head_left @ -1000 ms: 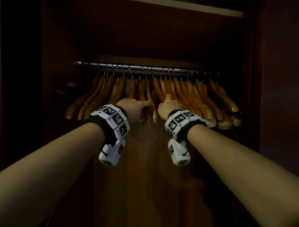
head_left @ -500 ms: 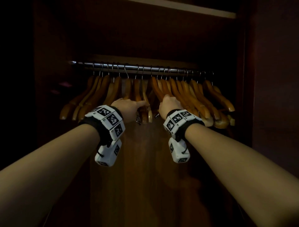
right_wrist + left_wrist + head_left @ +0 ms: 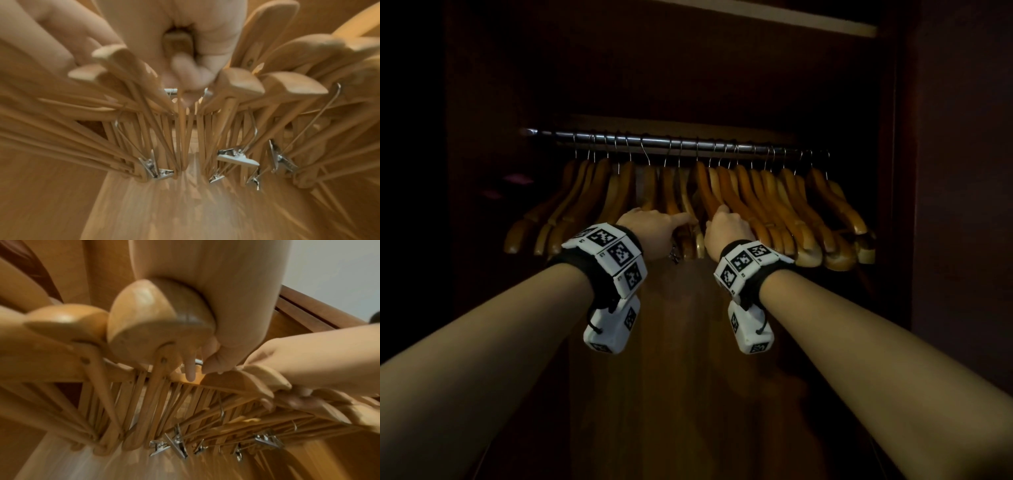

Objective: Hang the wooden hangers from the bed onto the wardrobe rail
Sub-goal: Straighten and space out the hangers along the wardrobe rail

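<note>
Several wooden hangers (image 3: 774, 205) hang close together on the metal wardrobe rail (image 3: 671, 140). My left hand (image 3: 654, 229) rests on the middle hangers with its index finger stretched to the right. In the left wrist view a rounded hanger end (image 3: 156, 324) presses against that palm, and one finger (image 3: 190, 369) points straight. Just to the right, my right hand (image 3: 724, 228) grips the sloping arm of one hanger. The right wrist view shows its fingers (image 3: 195, 65) curled round that hanger's end (image 3: 179, 43). Only a narrow gap separates the two hands.
Metal clips (image 3: 236, 159) dangle from the lower bars of some hangers. The wooden back panel (image 3: 688, 377) is close behind them. A dark side wall (image 3: 945, 205) stands on the right and a shelf edge (image 3: 791, 20) runs above. Something pink (image 3: 517, 178) lies in the dark at left.
Both hands stay at the same middle hangers. Only the head view has drifted slightly.
</note>
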`<state>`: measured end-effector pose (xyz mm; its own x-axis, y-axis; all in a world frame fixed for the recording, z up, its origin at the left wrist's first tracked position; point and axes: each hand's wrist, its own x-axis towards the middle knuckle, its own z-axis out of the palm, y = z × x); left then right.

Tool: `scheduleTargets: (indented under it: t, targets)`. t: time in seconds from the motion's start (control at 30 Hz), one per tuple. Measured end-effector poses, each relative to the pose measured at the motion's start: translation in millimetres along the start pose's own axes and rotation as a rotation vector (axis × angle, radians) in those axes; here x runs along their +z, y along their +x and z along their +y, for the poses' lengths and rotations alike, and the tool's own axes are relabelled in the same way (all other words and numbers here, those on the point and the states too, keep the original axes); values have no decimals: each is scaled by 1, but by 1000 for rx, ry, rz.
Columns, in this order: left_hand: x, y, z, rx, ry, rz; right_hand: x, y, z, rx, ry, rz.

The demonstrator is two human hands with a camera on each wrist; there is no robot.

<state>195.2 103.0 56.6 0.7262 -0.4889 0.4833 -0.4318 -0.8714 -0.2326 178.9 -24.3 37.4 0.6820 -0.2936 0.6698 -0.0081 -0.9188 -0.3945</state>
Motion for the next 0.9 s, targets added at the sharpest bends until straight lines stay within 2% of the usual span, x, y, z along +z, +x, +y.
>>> scheduleTargets:
  t: [0.17, 0.43, 0.5, 0.57, 0.63, 0.7, 0.77, 0.83, 0.9]
  targets:
    - [-1, -2, -1, 18, -25, 7, -7, -5, 0, -8, 140, -31]
    - [0, 5, 6, 48, -57, 15, -26, -16, 29, -202, 123, 288]
    - [-1, 6, 11, 26, -60, 12, -28, -13, 37, -282, 60, 347]
    - [-6, 9, 19, 8, -66, 16, -33, -3, 46, -270, -54, 381]
    - [-13, 16, 28, -4, -66, 31, -39, 10, 56, -164, -118, 316]
    - [-20, 23, 39, -52, -72, 21, -44, 19, 65, -88, -112, 165]
    - [-27, 31, 52, -90, -61, 42, -46, 25, 73, -108, -93, 50]
    - [-31, 39, 65, -98, -67, 85, -47, 29, 78, -184, -77, 13]
    - [-29, 45, 78, -103, -74, 70, -48, 32, 80, -247, -74, -2]
